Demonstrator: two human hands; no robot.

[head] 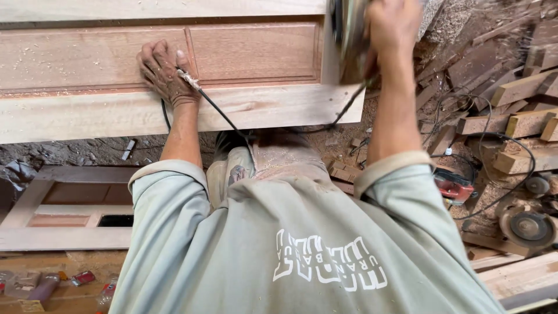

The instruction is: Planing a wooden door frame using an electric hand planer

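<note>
Gripping a blurred, frame-cropped power tool, right hand fingers clenched, left hand fingers splayed on door

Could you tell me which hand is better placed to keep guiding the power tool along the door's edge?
Probably the right hand: it grips the power tool at the wooden door's edge, while the left hand lies flat on the panel, bracing.

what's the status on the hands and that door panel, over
Left hand flat on wooden door panel, cord under it. Right hand gripping power tool at panel's right edge. Nothing blocking.
</note>
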